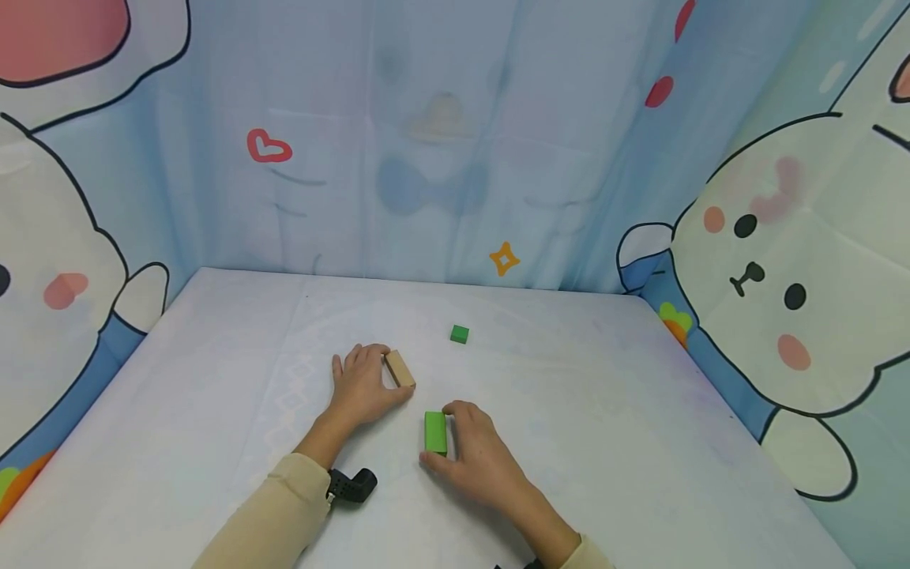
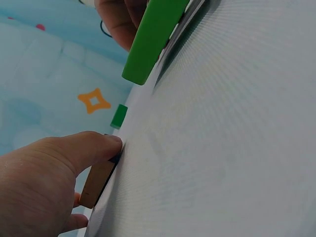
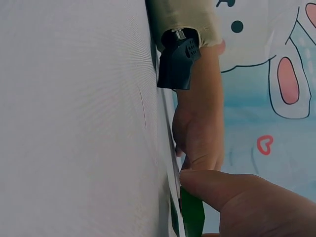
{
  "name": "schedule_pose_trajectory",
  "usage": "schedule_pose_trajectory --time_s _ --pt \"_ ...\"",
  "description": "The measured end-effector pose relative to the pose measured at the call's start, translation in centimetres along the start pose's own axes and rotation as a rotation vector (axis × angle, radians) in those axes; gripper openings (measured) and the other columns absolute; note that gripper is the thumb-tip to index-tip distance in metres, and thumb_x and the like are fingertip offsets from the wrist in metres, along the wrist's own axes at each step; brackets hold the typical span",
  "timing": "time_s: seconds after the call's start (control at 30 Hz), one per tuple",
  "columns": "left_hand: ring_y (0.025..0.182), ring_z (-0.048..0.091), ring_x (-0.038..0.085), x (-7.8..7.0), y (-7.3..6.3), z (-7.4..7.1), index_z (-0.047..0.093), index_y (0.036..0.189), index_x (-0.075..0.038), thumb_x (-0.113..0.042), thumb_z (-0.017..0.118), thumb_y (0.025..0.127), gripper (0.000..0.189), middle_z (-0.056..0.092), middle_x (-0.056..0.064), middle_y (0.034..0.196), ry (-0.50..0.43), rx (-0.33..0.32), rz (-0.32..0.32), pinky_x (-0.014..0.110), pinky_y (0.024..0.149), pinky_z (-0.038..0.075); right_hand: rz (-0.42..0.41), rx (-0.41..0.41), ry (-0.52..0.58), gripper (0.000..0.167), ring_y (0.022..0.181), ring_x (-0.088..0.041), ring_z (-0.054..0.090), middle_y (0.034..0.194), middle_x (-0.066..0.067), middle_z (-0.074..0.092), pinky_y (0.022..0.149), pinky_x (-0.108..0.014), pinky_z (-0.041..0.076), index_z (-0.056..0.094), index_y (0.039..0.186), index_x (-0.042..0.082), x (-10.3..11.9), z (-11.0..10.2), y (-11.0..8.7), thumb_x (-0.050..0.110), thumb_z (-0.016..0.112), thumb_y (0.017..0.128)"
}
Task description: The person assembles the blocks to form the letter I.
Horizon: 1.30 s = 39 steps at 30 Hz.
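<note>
My left hand (image 1: 361, 387) holds a natural-wood rectangular block (image 1: 400, 369) by its ends, thumb at the near end and a finger at the far end. In the left wrist view the thumb overlaps the end of this wooden block (image 2: 98, 182). Nearer the front, my right hand (image 1: 483, 458) pinches a bright green rectangular block (image 1: 436, 432) lengthwise between thumb and fingers. The left wrist view shows this green block (image 2: 153, 39) close over the white surface. In the right wrist view my right thumb (image 3: 217, 185) lies against it, and most of the fingers are hidden.
A small darker green block (image 1: 460, 334) lies on the white-covered table (image 1: 604, 411), beyond both hands. Curtains printed with rabbits (image 1: 775, 261) hang behind and at the sides. A black wrist device (image 1: 351, 484) sits on the left sleeve's cuff.
</note>
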<state>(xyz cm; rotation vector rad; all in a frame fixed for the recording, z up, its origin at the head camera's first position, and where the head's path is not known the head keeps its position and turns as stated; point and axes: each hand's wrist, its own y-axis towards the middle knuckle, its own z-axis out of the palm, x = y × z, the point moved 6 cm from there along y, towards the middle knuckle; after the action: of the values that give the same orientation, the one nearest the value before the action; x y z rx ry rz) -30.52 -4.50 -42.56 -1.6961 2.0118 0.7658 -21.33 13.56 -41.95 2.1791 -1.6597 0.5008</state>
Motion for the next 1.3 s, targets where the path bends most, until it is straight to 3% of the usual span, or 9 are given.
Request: schedule_pose_trajectory --time_s 0.77,1.3 --pt "0.151 0.030 0.049 -0.14 -0.06 -0.02 0.050 0.144 -0.002 -0.041 0.081 0.085 0.077 0.051 0.021 0.152 -0.016 0.001 0.017 0.069 0.124 0.010 -0.027 -0.002 -0.084 0.070 0.112 -0.023 0.057 0.131 -0.015 0.058 0.099 -0.048 0.054 0.053 0.135 0.006 -0.22 0.32 -0.11 0.043 0.084 0.085" --pt "0.147 0.038 0.045 -0.73 -0.17 0.13 0.051 0.143 -0.001 -0.036 0.083 0.084 0.077 0.056 0.021 0.144 -0.063 0.023 0.070 0.068 0.124 0.013 -0.039 0.002 -0.080 0.073 0.131 -0.031 0.055 0.141 -0.019 0.055 0.110 -0.051 0.049 0.051 0.138 0.002 -0.32 0.29 -0.32 0.042 0.083 0.086"
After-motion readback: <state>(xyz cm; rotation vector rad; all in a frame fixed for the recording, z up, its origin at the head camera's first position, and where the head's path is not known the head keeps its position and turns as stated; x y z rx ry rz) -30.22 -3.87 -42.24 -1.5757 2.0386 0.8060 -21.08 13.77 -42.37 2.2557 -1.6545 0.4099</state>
